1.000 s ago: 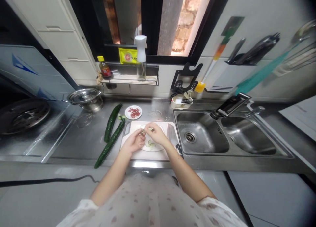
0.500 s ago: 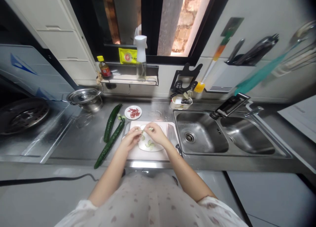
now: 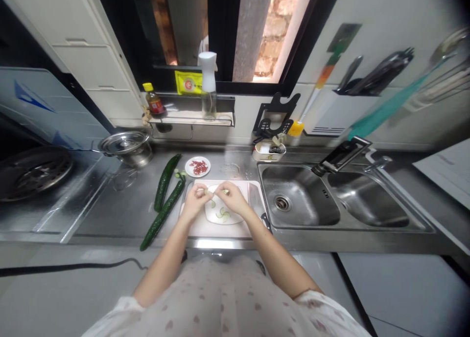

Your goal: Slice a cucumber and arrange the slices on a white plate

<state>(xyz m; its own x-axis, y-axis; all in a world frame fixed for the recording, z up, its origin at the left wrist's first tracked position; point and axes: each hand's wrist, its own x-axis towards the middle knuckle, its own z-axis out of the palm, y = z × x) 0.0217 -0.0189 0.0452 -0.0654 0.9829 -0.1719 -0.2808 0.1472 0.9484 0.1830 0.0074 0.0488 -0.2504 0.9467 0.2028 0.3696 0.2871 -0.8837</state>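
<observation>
Plate: here it is, white plate [image 3: 233, 219], sitting on the board [image 3: 200, 230], with both hands over its upper half; call its middle the centre of the clock.
Slices: thin slices [image 3: 222, 214] loosely fanned toward six o'clock, and a lone slice [image 3: 212, 204] out at nine.
Left hand: in comes the left hand [image 3: 199, 195] from ten o'clock, fingers curled, tips just beside the right's; whether anything is pinched there, I cannot tell.
Right hand: over at one o'clock, the right hand [image 3: 232, 198], thumb and fingers drawn together, seemingly grasping a green piece [image 3: 225, 192].
Finger work: delicate stuff, this! A light pinch by the edges should serve best; such thin slices would likely bend or tear under a hard squeeze.
Placing: low over the plate is the tidy way, laying each flat rather than dropping it, and wrists clear of that six o'clock fan.
Knife: at three o'clock on the board, the knife [image 3: 265, 220]; the right forearm passes near the handle, so mind that elbow.
Cucumbers: two dark cucumbers [image 3: 167, 181] at nine, off the board.
Dish: red bits in a small dish [image 3: 189, 170] at eleven, beyond the board.
</observation>
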